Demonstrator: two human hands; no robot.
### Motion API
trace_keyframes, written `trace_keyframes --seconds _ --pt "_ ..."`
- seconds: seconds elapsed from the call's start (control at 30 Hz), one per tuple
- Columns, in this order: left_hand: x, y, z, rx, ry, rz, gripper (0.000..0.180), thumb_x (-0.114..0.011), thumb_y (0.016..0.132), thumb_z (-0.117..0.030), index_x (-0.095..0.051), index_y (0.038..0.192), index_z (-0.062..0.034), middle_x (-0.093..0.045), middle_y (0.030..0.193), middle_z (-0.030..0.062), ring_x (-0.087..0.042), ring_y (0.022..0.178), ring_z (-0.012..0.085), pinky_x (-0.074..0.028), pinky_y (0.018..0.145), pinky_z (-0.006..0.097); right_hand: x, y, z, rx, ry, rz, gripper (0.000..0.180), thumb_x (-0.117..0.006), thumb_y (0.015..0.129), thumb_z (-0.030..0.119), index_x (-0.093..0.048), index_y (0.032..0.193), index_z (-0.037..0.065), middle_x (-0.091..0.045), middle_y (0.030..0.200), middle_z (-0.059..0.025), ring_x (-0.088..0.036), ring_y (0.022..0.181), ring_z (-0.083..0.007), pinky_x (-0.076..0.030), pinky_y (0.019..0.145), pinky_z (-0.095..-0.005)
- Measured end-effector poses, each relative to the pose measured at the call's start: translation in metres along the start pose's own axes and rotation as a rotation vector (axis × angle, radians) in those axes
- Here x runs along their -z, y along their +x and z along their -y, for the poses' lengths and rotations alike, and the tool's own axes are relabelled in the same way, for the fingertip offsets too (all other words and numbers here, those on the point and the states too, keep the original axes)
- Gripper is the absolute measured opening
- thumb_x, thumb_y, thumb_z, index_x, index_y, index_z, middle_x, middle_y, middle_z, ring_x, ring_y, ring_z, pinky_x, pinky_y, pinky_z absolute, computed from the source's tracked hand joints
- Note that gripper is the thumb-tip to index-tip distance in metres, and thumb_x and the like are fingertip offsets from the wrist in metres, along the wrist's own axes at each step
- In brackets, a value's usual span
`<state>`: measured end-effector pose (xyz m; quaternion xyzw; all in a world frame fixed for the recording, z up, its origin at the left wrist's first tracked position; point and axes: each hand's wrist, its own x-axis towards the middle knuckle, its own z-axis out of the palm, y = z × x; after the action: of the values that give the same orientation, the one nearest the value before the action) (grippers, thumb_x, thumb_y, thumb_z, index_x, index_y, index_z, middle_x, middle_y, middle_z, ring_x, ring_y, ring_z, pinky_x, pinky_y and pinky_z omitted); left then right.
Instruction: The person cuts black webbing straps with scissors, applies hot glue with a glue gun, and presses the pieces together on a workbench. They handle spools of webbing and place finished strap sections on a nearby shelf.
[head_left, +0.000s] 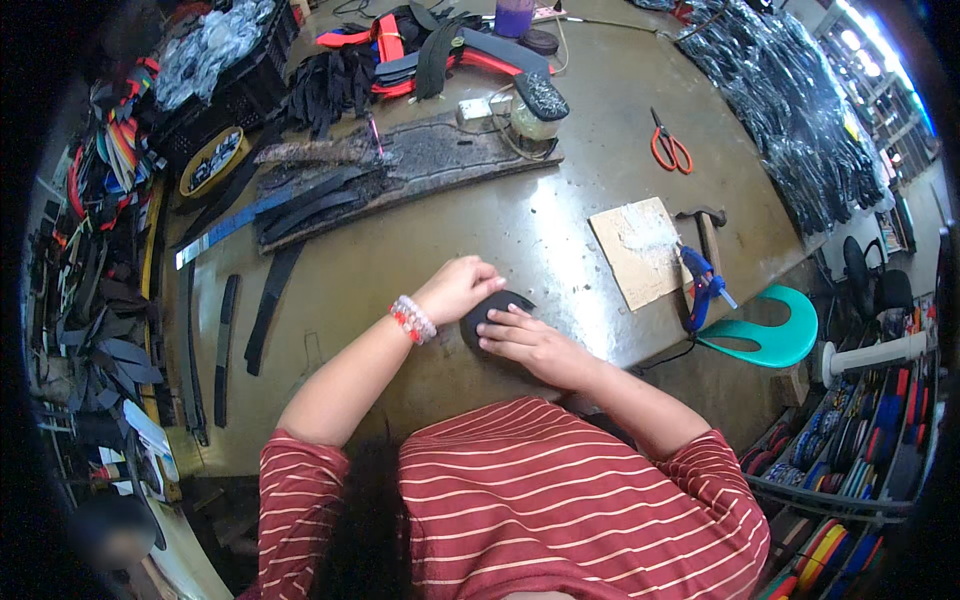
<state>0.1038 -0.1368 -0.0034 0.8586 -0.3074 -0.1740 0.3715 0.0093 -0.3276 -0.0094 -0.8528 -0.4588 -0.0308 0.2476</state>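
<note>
A bent piece of flat black strip material (473, 322) lies in front of me at the near edge of the table, partly covered by my hands. My left hand (457, 290), with beaded bracelets at its wrist, has its fingers curled at the strip's far edge. From the other side, my right hand (537, 347) presses its fingers over the strip's top. Fingertips and thumbs are partly hidden, so the exact grip is hard to see. To the right lie a piece of cardboard (627, 262) and a blue glue gun (704, 288).
Red-handled scissors (671, 152) and a hammer (709, 237) lie at the right. A worn wooden board (420, 165) carries black strips and a glass jar (535, 124). Plastic-wrapped black bundles (775, 100) fill the far right. A teal stool (780, 335) stands beside the table.
</note>
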Motion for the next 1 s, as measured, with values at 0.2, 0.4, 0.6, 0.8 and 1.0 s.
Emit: trace_keyframes --seconds 0.2,0.4,0.6,0.8,1.0 --pt "0.012 -0.03 -0.013 0.051 -0.336 -0.169 0.012 -0.058 0.088 -0.012 -0.057 0.093 -0.0018 -0.062 0.09 0.012 -0.062 0.086 0.0197 -0.049 0.074 0.031 0.026 0.016 -0.026 0.381 -0.108 0.045 0.033 -0.048 0.083 0.012 -0.058 0.113 0.006 -0.049 0.132 -0.0083 -0.033 0.133 -0.0297 -0.026 0.111 -0.0437" --pt "0.046 -0.028 0.006 -0.286 0.159 -0.789 0.017 -0.062 0.079 0.005 -0.057 0.095 0.0019 -0.064 0.098 0.015 -0.062 0.087 0.0313 -0.05 0.074 0.036 0.123 0.098 -0.141 -0.215 -0.151 -0.978 0.02 -0.061 0.077 -0.002 -0.067 0.094 0.006 -0.066 0.096 -0.0102 -0.064 0.088 -0.0189 -0.05 0.075 -0.0323" --pt "0.021 -0.052 0.033 -0.382 0.19 -0.847 0.029 -0.064 0.075 0.01 -0.057 0.101 -0.0001 -0.063 0.104 0.0153 -0.061 0.091 0.0307 -0.051 0.077 0.035 0.176 0.132 -0.222 -0.743 0.157 -0.586 0.019 -0.068 0.076 0.02 -0.071 0.087 0.004 -0.07 0.076 -0.0096 -0.067 0.07 -0.0144 -0.051 0.069 -0.0273" --pt "0.019 -0.054 0.034 -0.361 0.166 -0.848 0.026 -0.063 0.077 0.009 -0.056 0.1 -0.0016 -0.063 0.105 0.0156 -0.062 0.093 0.0307 -0.051 0.079 0.035 0.176 0.141 -0.236 -0.83 -0.182 -0.447 0.02 -0.067 0.075 0.02 -0.071 0.081 0.002 -0.068 0.078 -0.0174 -0.067 0.073 -0.0243 -0.052 0.073 -0.0338" --pt "0.02 -0.052 0.034 -0.331 0.17 -0.874 0.021 -0.061 0.08 0.007 -0.056 0.098 -0.0019 -0.063 0.105 0.014 -0.062 0.093 0.0296 -0.051 0.079 0.035 0.176 0.157 -0.175 -0.648 -0.491 -0.735 0.017 -0.058 0.083 0.016 -0.065 0.081 0.001 -0.064 0.08 -0.0179 -0.062 0.08 -0.032 -0.049 0.073 -0.0401"
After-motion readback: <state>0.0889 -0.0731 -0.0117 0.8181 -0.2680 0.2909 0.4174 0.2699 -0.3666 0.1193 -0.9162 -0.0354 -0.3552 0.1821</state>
